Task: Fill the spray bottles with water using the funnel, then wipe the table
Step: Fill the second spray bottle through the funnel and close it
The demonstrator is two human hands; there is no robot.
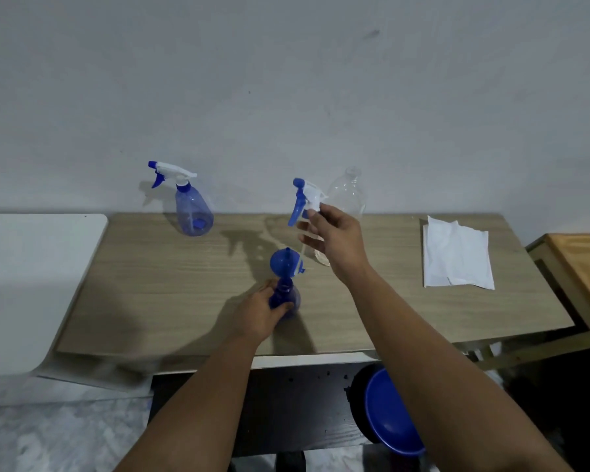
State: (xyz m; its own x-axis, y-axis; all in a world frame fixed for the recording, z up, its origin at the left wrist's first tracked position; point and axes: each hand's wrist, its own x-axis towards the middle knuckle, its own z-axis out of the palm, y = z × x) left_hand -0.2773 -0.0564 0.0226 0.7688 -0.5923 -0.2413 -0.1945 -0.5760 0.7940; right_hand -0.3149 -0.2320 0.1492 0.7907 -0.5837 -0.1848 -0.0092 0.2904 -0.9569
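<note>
Below the table edge, closest to us, we see a blue bowl [390, 415] tipped on its side in the dark space under the top. Above it, our left hand [258, 313] wraps its fingers around the neck of a blue see-through bottle [286, 298] standing near the middle of the wooden table [150, 284]. A blue funnel [284, 263] sits in that bottle's open mouth, its wide cup tilted toward us.

Our right hand [336, 236] is raised over the table just behind the funnel, pinching a spray head [304, 199] between thumb and fingers. That spray head is white with a blue nozzle tip and a blue trigger hanging down, and a thin clear tube runs down from it. It is off the bottle and held in the air.

At the back left we see a second spray bottle [193, 212], upright, blue and see-through, with its white and blue head screwed on. Behind our right hand a clear bottle [349, 194] stands by the wall with no cap. A white cloth [457, 257] lies flat on the right part of the table, well apart from the bottles.
</note>
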